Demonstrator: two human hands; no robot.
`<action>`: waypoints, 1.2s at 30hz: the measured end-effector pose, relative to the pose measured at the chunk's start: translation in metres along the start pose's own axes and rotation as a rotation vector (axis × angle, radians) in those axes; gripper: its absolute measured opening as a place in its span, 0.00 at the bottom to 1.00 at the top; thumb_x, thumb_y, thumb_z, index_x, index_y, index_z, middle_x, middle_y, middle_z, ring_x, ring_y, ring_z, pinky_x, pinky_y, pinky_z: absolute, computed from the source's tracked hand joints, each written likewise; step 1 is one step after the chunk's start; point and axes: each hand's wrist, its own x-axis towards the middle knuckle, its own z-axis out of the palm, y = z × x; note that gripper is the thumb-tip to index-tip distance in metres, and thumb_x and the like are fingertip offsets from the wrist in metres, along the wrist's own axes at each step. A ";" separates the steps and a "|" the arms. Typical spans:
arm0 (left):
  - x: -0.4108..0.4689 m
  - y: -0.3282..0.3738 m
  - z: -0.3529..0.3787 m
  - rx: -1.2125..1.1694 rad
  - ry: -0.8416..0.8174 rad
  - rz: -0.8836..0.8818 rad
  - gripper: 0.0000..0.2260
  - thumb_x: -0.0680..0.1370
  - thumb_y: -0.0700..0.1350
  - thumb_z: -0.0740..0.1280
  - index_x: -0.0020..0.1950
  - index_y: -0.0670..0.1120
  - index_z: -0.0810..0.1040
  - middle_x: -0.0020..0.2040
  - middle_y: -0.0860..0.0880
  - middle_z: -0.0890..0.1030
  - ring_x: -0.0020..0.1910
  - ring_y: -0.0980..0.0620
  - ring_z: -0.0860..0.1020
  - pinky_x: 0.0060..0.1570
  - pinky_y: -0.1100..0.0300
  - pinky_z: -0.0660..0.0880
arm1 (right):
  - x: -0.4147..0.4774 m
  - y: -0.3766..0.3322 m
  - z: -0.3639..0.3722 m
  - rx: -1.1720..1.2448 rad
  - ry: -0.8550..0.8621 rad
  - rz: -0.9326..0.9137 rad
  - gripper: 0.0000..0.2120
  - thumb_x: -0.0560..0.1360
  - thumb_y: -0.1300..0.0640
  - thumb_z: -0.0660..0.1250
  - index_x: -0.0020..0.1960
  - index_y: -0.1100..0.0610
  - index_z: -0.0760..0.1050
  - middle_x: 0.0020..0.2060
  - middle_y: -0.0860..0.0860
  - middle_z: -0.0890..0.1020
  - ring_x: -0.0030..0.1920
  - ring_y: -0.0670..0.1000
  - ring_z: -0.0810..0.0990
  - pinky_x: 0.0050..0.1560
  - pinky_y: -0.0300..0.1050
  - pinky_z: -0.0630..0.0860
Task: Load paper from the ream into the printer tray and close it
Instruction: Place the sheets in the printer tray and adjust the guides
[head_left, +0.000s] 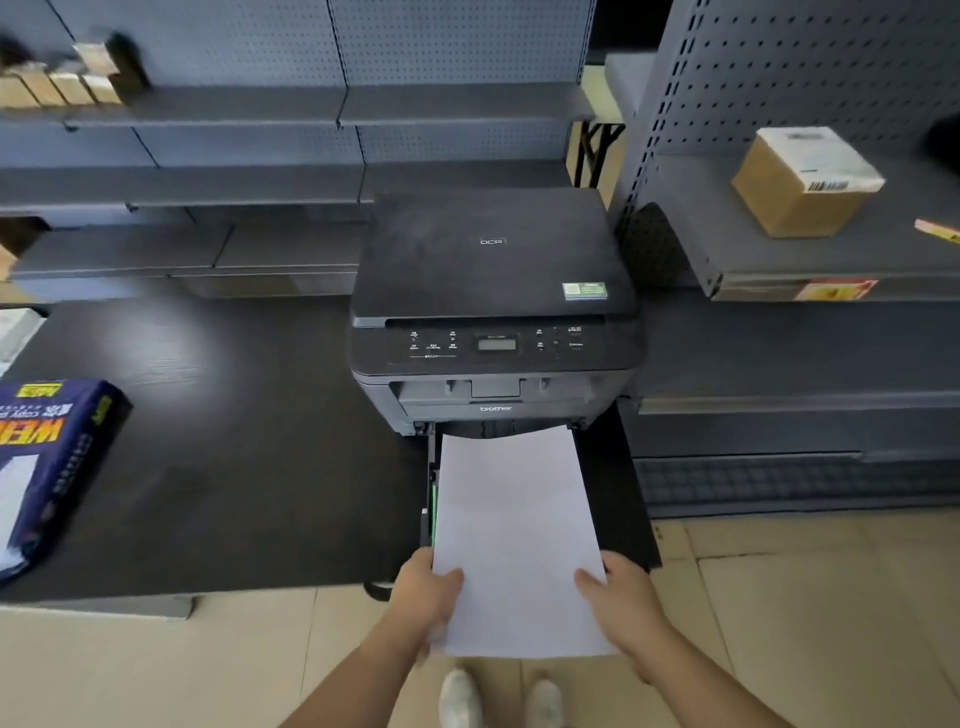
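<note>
A big, flat, dark table (249, 467) with a black wood-look top held the things. A black boxy printer (493, 312) sat on it, at the table's right end. Far to the left of the printer, near the table's front edge, lay a dark blue wrapped pack of paper (47, 467) with yellow letters on it. The rest of the table top between the pack and the printer was bare. Up and to the right of the printer, a grey metal shelf (831, 254) held a small brown cardboard box (802, 182) with a white label. In front of the printer, below the table, was a pale tiled floor (779, 597).
</note>
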 end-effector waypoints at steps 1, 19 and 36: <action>0.002 0.002 -0.001 -0.022 -0.007 -0.011 0.11 0.73 0.40 0.64 0.54 0.43 0.79 0.49 0.46 0.84 0.47 0.46 0.83 0.49 0.48 0.82 | 0.004 -0.003 0.001 -0.011 -0.003 0.003 0.08 0.78 0.59 0.64 0.56 0.54 0.78 0.48 0.49 0.83 0.46 0.50 0.81 0.46 0.47 0.79; 0.049 0.034 0.008 -0.129 0.008 -0.059 0.09 0.78 0.40 0.61 0.56 0.44 0.76 0.51 0.46 0.82 0.47 0.48 0.82 0.38 0.57 0.80 | 0.073 -0.028 0.005 0.008 -0.053 0.011 0.05 0.78 0.59 0.64 0.53 0.53 0.76 0.47 0.50 0.82 0.43 0.49 0.79 0.37 0.43 0.75; 0.095 0.041 0.023 -0.167 0.084 -0.037 0.11 0.79 0.41 0.66 0.60 0.49 0.70 0.47 0.54 0.79 0.42 0.54 0.80 0.33 0.61 0.74 | 0.123 -0.027 0.030 0.002 0.024 0.002 0.17 0.80 0.54 0.64 0.67 0.59 0.73 0.59 0.54 0.81 0.58 0.55 0.79 0.57 0.50 0.77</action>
